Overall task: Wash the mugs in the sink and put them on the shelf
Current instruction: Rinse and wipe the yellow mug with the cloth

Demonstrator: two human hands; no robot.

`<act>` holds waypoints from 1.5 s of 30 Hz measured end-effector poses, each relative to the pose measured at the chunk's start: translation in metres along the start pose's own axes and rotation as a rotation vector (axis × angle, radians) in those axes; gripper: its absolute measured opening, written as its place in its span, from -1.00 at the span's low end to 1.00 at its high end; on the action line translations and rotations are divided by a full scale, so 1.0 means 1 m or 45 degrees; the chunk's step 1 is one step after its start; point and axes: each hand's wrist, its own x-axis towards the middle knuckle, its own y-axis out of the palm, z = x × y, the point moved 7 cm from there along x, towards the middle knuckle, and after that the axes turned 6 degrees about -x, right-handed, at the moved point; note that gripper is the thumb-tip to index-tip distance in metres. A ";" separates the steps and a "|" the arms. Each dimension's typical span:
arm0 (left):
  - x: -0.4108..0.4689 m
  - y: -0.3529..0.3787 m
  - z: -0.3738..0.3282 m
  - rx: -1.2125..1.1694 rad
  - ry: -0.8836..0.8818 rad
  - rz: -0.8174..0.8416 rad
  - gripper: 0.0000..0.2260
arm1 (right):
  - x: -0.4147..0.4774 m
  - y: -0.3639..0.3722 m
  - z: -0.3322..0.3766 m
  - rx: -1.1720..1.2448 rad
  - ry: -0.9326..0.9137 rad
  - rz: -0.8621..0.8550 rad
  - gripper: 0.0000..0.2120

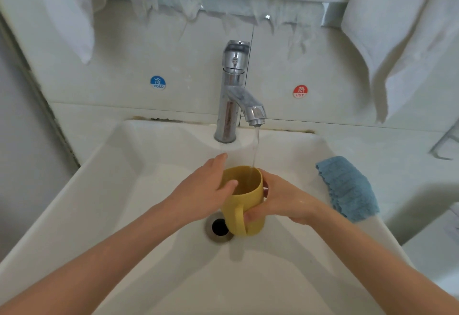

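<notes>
The white sink [111, 190] bears a blue cloth [347, 188] on its right rim (chrome tap [233, 91] behind).

Mug [248, 201] in the sink [124, 203] under the tap [233, 86], drain [219, 227] just left, cloth [347, 188] on the right rim
</notes>
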 end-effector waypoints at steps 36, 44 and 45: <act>-0.002 0.037 0.047 -1.899 -0.562 0.038 -0.65 | 0.001 -0.003 -0.004 0.638 -0.031 -0.293 -0.31; 0.003 0.036 0.056 -1.045 -0.468 0.006 -0.39 | -0.010 -0.023 0.026 0.150 -0.329 -0.584 -0.21; 0.003 0.034 0.058 -0.924 -0.465 -0.027 -0.40 | -0.010 -0.023 0.026 0.110 -0.352 -0.595 -0.21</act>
